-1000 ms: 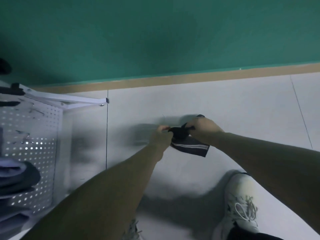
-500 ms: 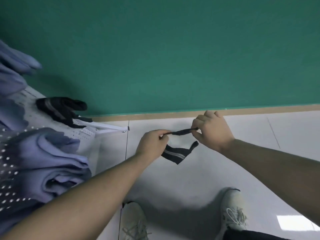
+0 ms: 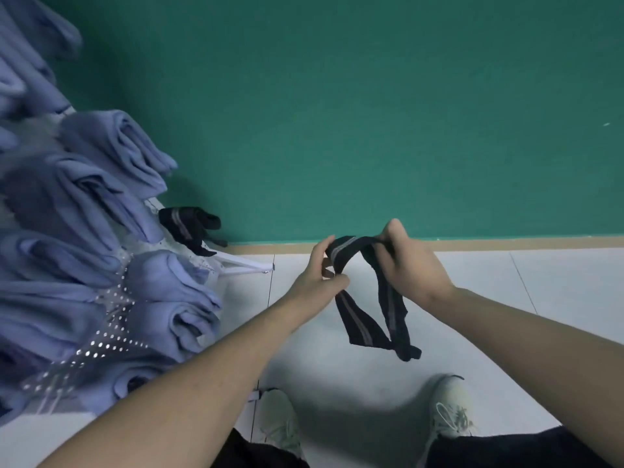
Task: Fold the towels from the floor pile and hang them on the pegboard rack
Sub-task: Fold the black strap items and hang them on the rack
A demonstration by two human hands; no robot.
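Note:
A small dark towel with pale stripes (image 3: 368,319) hangs in the air between my hands, doubled over so both ends dangle toward the floor. My left hand (image 3: 320,275) pinches its left fold. Gripping the top of the fold is my right hand (image 3: 412,265). At the left stands the white pegboard rack (image 3: 111,332), mostly hidden under several folded blue towels (image 3: 101,197). Another dark striped towel (image 3: 189,228) hangs from the rack's far end.
A green wall (image 3: 337,113) with a tan skirting strip runs across the back. The floor (image 3: 506,298) is pale tile. My two white shoes (image 3: 449,410) stand below the hands, and a white rack foot (image 3: 243,265) sticks out toward the left hand.
The view has risen from the floor and both hands lifted the dark towel with it. The towel now hangs longer, folded over between the hands. More of the rack's blue towels show.

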